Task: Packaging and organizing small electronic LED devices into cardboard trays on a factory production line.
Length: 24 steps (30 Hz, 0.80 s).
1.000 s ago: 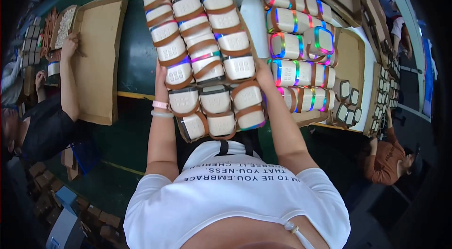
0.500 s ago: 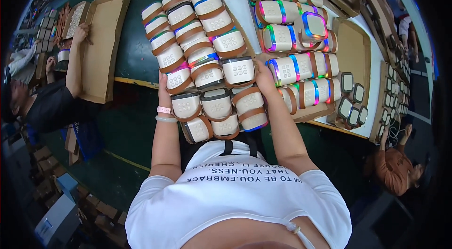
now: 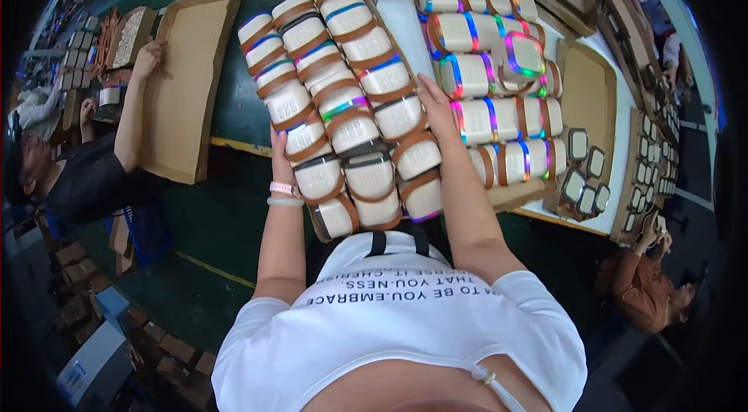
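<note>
Several cream speakers (image 3: pixel 351 130) with brown strap handles and some lit coloured rings lie in rows on a cardboard tray (image 3: pixel 403 54) in front of me, its near end close to my body. My left hand (image 3: pixel 281 153), below a pink wristband, grips the left side; most of its fingers are hidden by the speakers. On the right side my right hand (image 3: pixel 436 104) is closed along the tray's edge, its thumb uppermost. Just beyond my right hand stands a second batch of lit speakers (image 3: pixel 475 120), with one speaker (image 3: pixel 522 55) set on top of the rows.
At left, a co-worker's hand (image 3: pixel 148 60) holds an open cardboard box (image 3: pixel 181 93). The green bench (image 3: pixel 251 128) ends in a yellowish edge. On the right a carton (image 3: pixel 588 93) holds several small speakers (image 3: pixel 580 186). Another person (image 3: pixel 647 287) works at far right.
The tray of speakers and both my hands have shifted a little right and toward me. The co-worker's box at left has moved slightly right. The coloured lights have changed.
</note>
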Each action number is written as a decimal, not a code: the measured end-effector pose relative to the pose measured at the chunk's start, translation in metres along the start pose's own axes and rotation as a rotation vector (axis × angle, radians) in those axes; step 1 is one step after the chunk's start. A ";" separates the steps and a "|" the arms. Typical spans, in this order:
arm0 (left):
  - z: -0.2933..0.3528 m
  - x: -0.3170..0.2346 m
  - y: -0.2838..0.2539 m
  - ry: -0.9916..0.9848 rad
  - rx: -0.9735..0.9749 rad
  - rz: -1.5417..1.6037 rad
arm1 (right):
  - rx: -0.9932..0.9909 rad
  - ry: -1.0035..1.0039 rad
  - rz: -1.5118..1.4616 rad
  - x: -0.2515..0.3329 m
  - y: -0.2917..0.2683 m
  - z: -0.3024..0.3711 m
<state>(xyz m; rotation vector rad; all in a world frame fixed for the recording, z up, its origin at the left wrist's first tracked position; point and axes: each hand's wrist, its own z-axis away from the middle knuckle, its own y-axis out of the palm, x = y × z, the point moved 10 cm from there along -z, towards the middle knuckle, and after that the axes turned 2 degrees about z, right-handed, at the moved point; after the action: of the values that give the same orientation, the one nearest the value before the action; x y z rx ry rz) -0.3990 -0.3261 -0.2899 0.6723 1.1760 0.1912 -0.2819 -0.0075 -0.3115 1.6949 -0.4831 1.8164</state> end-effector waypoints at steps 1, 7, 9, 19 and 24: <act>0.000 0.000 0.000 -0.003 0.000 0.011 | 0.011 -0.008 0.083 0.001 -0.001 -0.003; -0.003 0.007 -0.010 -0.062 -0.036 0.075 | -0.010 -0.053 0.489 0.009 0.003 -0.005; -0.008 0.012 -0.015 -0.072 -0.044 0.079 | -0.014 -0.056 0.484 0.011 0.001 -0.006; 0.006 0.012 -0.022 -0.052 -0.040 0.081 | -0.001 -0.255 0.599 0.030 0.003 0.016; 0.009 0.005 -0.009 -0.043 0.115 0.082 | -0.075 -0.287 0.571 0.023 -0.004 0.039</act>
<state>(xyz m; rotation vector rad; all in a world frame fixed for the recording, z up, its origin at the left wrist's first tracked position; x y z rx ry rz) -0.3902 -0.3342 -0.2968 0.8225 1.1252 0.1783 -0.2493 -0.0250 -0.2852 1.9026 -1.2472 1.8930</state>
